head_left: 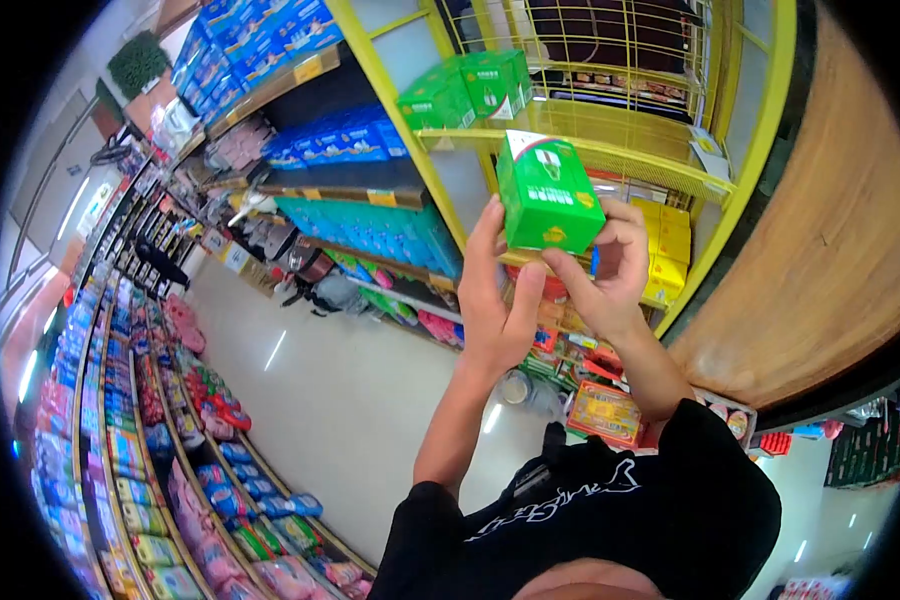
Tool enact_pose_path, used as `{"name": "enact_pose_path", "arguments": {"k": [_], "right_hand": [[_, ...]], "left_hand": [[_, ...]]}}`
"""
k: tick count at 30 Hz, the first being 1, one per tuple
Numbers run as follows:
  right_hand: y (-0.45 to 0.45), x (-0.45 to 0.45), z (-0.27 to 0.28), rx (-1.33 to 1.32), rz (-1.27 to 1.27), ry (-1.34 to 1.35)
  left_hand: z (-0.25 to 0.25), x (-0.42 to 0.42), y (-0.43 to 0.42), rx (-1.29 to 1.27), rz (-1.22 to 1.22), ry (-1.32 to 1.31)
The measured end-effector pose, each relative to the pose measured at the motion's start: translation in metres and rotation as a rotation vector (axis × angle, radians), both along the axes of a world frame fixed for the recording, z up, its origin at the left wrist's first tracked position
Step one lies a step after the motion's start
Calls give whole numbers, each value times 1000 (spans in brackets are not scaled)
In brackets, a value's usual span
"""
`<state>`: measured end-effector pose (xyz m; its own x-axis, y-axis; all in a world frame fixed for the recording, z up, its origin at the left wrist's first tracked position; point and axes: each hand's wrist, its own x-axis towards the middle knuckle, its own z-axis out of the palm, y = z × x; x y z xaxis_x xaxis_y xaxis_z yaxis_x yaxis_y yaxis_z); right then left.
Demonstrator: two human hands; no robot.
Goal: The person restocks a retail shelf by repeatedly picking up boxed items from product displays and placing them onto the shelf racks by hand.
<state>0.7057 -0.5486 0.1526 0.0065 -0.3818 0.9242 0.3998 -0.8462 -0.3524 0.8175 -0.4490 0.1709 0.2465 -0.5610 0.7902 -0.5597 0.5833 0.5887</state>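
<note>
A green box [550, 205] with white print and a white-and-red top edge is held up in front of the yellow rack. My left hand [498, 295] grips its left side, thumb near the lower edge. At the lower right corner, my right hand [610, 265] pinches the box between thumb and curled fingers. Behind it, several matching green boxes [470, 90] stand on a shelf of the yellow rack [610, 145]. The far sides of the held box and some fingertips are hidden.
Yellow boxes [665, 245] sit lower on the rack. Shelves of blue packs [335, 140] stand to its left. Across the tiled aisle floor [300, 400], curved-looking shelves [150, 470] hold many bagged goods. A wooden counter [820, 230] is at the right. An orange-red box [605, 415] lies low near my right arm.
</note>
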Motion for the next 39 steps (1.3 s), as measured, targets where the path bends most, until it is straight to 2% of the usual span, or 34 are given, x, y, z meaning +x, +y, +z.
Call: {"name": "enact_pose_path", "arguments": {"k": [5, 8, 9, 12, 15, 17, 19, 20, 24, 26, 29, 30, 32, 34, 35, 38, 39], "right_hand": [[-58, 49, 37, 8, -40, -55], [-70, 74, 64, 215, 16, -75], [-76, 81, 71, 184, -29, -21], [-85, 93, 91, 367, -58, 252], [-109, 121, 94, 323, -323, 399], [-115, 139, 101, 333, -414, 455], [-123, 150, 103, 256, -614, 571], [-126, 156, 102, 302, -626, 583], [-149, 166, 96, 292, -854, 755], [-169, 161, 86, 315, -984, 812], [-165, 166, 85, 377, -1002, 795], [-156, 168, 92, 460, -927, 784], [-145, 170, 94, 488, -960, 751], [-125, 173, 94, 310, -1128, 613], [-99, 172, 99, 510, -1065, 550], [-58, 152, 82, 269, -872, 307], [-37, 147, 80, 229, -808, 315]], "left_hand": [[25, 37, -71, -30, -119, 91], [37, 49, -100, 4, -225, 315], [44, 55, -104, 56, -267, 358], [55, 74, -116, 78, -607, 659], [54, 97, -132, 71, -823, 850], [50, 117, -149, 107, -935, 930], [53, 129, -157, 125, -982, 993], [59, 132, -155, 137, -959, 1056], [60, 148, -161, 258, -1129, 1034], [41, 147, -177, 246, -1180, 1002], [37, 154, -167, 185, -1134, 837], [35, 160, -160, 215, -1070, 770], [32, 167, -144, 280, -943, 627], [27, 165, -134, 263, -873, 592], [26, 163, -128, 259, -870, 593], [33, 151, -97, 287, -857, 538], [35, 144, -88, 306, -853, 507]]}}
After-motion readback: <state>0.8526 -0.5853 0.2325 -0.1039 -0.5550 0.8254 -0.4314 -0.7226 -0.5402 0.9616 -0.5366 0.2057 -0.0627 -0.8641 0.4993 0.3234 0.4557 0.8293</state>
